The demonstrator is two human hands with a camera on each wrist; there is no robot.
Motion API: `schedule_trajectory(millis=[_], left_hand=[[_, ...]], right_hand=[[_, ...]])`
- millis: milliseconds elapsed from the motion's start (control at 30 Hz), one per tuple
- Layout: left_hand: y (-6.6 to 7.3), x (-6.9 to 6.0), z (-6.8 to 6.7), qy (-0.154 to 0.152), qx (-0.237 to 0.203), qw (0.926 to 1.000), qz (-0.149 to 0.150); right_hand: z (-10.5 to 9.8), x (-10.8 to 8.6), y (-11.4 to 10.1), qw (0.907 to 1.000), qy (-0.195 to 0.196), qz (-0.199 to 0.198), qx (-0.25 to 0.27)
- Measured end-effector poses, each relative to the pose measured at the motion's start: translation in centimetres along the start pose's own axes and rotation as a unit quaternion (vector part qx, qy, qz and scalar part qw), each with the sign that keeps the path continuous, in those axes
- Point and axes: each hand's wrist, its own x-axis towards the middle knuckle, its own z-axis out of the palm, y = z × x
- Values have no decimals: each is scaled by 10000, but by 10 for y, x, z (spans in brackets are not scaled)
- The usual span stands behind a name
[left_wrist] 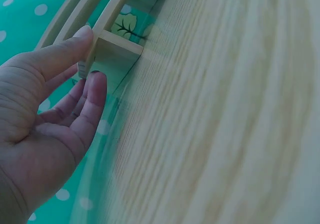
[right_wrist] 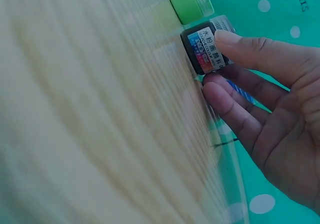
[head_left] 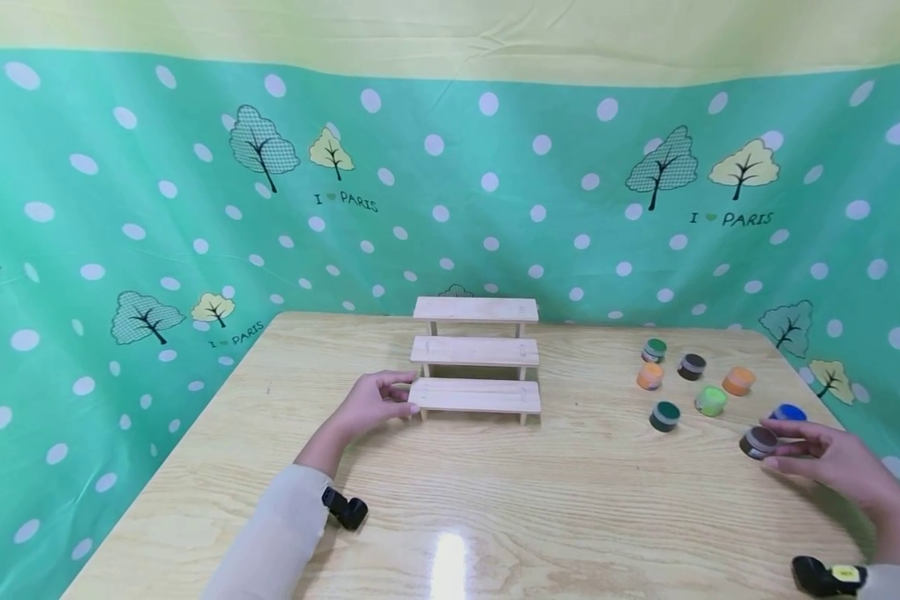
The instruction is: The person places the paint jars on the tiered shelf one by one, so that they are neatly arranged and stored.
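A three-step wooden stand (head_left: pixel 474 351) stands near the back of the table. My left hand (head_left: pixel 371 404) is at the left end of its lowest step; in the left wrist view the thumb (left_wrist: pixel 82 36) lies on the step's end and the fingers curl below, pinching it. Far to the right, my right hand (head_left: pixel 832 458) holds a dark brown paint jar (head_left: pixel 759 442) between thumb and fingers. The jar's printed label (right_wrist: pixel 207 48) faces the right wrist camera. Just behind that hand sits a blue-lidded jar (head_left: pixel 787 412), partly hidden by the fingers.
More paint jars stand at the table's right: a light green jar (head_left: pixel 711 401), a dark green jar (head_left: pixel 664 416), two orange ones (head_left: pixel 650 376), a black one (head_left: pixel 692 367) and another green one (head_left: pixel 653 350). A dotted teal cloth (head_left: pixel 487 208) hangs behind the wooden table (head_left: pixel 540 508).
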Motion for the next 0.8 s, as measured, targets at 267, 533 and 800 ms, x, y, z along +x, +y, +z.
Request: schedule_trajectory(millis=[267,533,800], left_hand=[[-2,5,0,28,-25,9998,-172],[0,7,0,-27,-200,9990,-397],[-4,8,0,-90,-592,9969,-513]], right_hand=[[1,3,-2,9995,256,-79,-165],[3,3,-7,9993,302,88,-179],[5,3,-9,9995,312,85,-52]])
